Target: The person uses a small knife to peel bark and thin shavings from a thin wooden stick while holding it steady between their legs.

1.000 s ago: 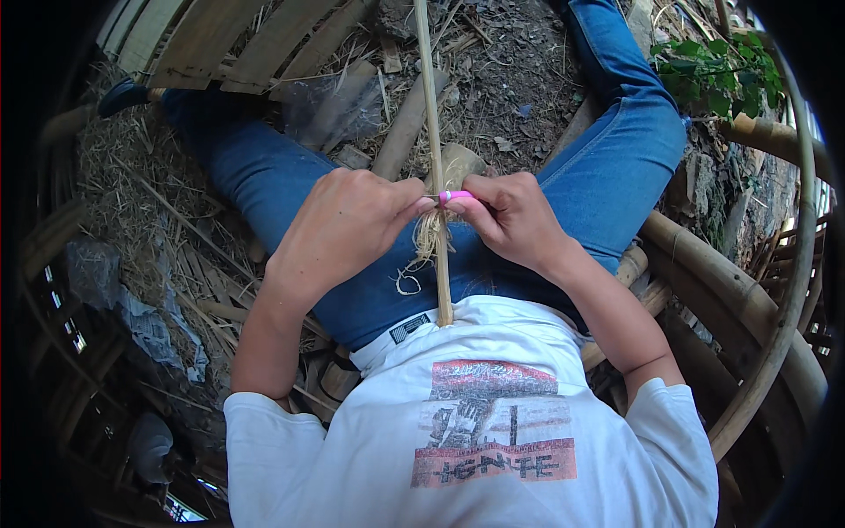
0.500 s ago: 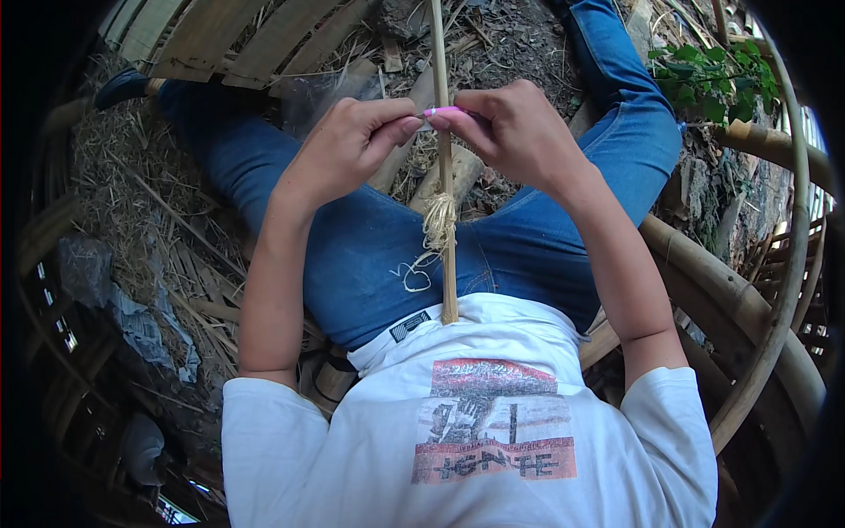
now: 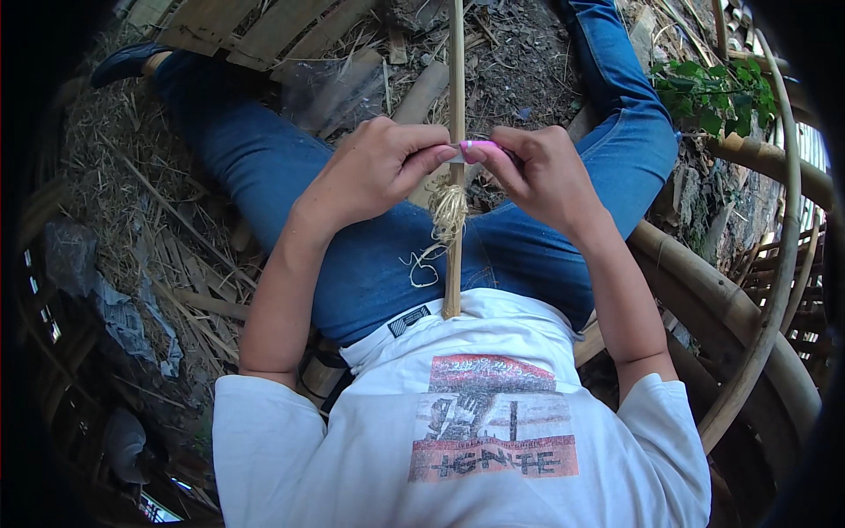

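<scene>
A long wooden stick [image 3: 456,84] runs from my belly up between my legs. A tangle of straw-coloured fibre [image 3: 448,209] is bound around it, with loose ends hanging over my jeans. Just above the tangle, my left hand [image 3: 378,169] and my right hand [image 3: 547,174] meet at the stick, both closed in a pinch. Between them a slim pink tool [image 3: 478,145] lies crosswise against the stick. The right fingers grip its pink part; the left fingertips pinch its other end, where a thin pale piece shows. What kind of tool it is stays partly hidden.
Thick bamboo poles [image 3: 704,273] curve along my right side. Wooden slats [image 3: 207,31] lie at the far left, beside dry straw and clear plastic [image 3: 339,92]. Torn plastic [image 3: 128,317] lies on the left. A leafy plant [image 3: 717,92] grows at the far right.
Both hands have slid down the stick toward my body, bringing the pink tool closer to the fibre tangle. The stick's upper end has shifted slightly right.
</scene>
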The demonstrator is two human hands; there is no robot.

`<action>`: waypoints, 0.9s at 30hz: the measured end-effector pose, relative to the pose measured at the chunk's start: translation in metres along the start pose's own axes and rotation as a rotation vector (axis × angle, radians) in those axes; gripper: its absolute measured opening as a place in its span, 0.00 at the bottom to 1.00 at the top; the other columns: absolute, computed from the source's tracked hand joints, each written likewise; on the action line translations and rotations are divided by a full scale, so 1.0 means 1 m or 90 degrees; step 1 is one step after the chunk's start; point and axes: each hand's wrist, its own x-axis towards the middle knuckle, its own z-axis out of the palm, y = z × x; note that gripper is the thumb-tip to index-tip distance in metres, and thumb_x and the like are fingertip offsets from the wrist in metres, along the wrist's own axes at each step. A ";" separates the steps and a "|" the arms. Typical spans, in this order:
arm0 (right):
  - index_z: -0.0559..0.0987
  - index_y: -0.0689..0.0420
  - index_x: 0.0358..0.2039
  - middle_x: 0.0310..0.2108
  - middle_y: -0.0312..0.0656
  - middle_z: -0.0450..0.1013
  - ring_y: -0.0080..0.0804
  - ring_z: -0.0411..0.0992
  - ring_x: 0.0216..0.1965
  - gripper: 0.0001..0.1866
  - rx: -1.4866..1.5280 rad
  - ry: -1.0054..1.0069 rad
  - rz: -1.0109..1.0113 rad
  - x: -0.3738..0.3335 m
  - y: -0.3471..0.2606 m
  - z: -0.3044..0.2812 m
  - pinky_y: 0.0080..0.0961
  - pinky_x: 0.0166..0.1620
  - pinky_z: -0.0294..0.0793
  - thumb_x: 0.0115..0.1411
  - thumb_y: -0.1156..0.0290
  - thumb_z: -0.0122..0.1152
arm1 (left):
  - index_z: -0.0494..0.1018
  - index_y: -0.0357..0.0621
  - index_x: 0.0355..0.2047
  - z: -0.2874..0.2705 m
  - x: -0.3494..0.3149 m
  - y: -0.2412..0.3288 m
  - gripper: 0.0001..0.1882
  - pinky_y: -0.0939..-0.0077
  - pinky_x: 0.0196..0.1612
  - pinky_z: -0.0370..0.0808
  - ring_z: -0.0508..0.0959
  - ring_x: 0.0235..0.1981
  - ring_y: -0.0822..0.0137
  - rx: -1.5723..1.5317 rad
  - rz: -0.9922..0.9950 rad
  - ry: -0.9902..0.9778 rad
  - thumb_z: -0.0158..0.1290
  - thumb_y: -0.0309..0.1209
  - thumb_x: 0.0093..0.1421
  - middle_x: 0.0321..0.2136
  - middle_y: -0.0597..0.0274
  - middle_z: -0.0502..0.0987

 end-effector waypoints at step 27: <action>0.84 0.56 0.33 0.14 0.47 0.67 0.40 0.66 0.14 0.11 -0.004 0.075 -0.056 0.030 0.035 -0.002 0.32 0.21 0.66 0.63 0.62 0.62 | 0.77 0.41 0.36 -0.015 0.036 -0.012 0.08 0.63 0.24 0.66 0.71 0.18 0.51 0.198 0.106 0.058 0.53 0.32 0.64 0.18 0.48 0.70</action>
